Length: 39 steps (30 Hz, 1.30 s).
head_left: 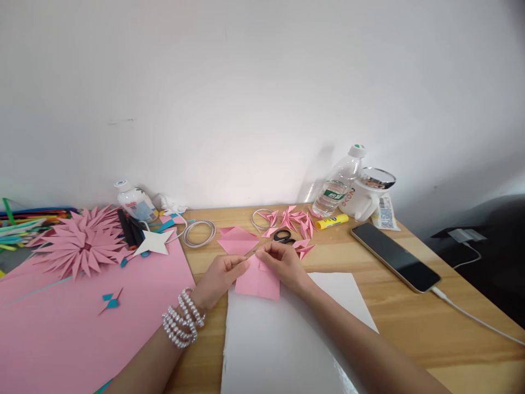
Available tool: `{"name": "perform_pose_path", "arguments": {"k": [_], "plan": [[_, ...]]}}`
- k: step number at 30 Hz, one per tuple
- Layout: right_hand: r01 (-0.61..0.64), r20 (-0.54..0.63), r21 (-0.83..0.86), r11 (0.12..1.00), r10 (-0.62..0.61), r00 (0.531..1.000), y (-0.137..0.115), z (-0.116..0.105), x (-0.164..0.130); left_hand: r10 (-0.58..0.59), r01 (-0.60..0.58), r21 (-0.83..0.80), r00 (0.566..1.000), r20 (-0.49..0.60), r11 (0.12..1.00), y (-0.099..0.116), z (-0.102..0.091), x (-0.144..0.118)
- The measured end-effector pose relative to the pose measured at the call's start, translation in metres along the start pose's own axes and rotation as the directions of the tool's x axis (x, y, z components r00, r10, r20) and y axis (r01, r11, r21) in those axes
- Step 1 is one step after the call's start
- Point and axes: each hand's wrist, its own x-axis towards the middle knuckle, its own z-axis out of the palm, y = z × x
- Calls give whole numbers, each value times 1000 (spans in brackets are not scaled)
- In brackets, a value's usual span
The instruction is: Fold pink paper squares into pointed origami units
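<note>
Between my hands is a pink sheet of paper [259, 285] with crease lines, held over the far end of a white board [274, 339]. My left hand [221, 276] pinches its upper left edge and wears strands of pearl beads at the wrist. With thumb and fingers closed, my right hand [285, 265] grips the upper right part, where a small piece looks folded over. Just beyond the fingers lie more pink paper [235, 239] and black-handled scissors [283, 236], whose blades are mostly hidden. Folded pink paper pieces [289, 219] are scattered behind them.
To the right stand a water bottle [338, 183], a white mug [361, 197], a yellow glue stick [332, 221] and a phone [394, 256] on a charging cable. A spiky pink paper flower [84, 246], white star [153, 242] and coiled cord [199, 234] lie left. The wall rises behind.
</note>
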Motion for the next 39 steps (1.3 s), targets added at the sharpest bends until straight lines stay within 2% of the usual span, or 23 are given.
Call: {"name": "perform_pose_path", "arguments": {"k": [3,6,10,15,19,21,26,29,32,37,39], "plan": [[30,21,121,992,-32,999,-4,2,-2,37,-33,55,996,-76,998,-3,-3,2],[21,53,193,981,-32,998,-8,3,-3,75,-67,44,974,-212,997,-3,-6,4],[-49,123,175,983,27,992,-3,1,-2,89,-98,-9,936,-341,995,-3,-8,5],[38,183,71,997,-51,982,4,-1,-1,82,-140,-107,901,-426,984,-2,-9,6],[125,193,-12,992,-121,974,0,-1,-3,40,-114,-179,927,-373,977,-1,-10,6],[110,180,-15,994,-105,978,-1,0,-4,35,-106,-199,944,-329,974,-1,-10,6],[67,155,-30,997,-61,986,-1,2,-3,54,-107,-164,954,-296,981,-2,-9,5],[73,104,-30,997,-69,992,-1,3,-2,77,-110,-140,972,-222,984,-1,-6,4],[5,72,16,1000,-6,997,-1,4,-2,60,-81,-160,989,-137,984,2,-3,3],[-27,39,83,996,23,999,1,4,-1,31,-71,-213,982,-185,974,4,-1,2],[-27,6,98,995,26,1000,1,5,-1,25,-59,-238,989,-142,969,5,0,1]]}}
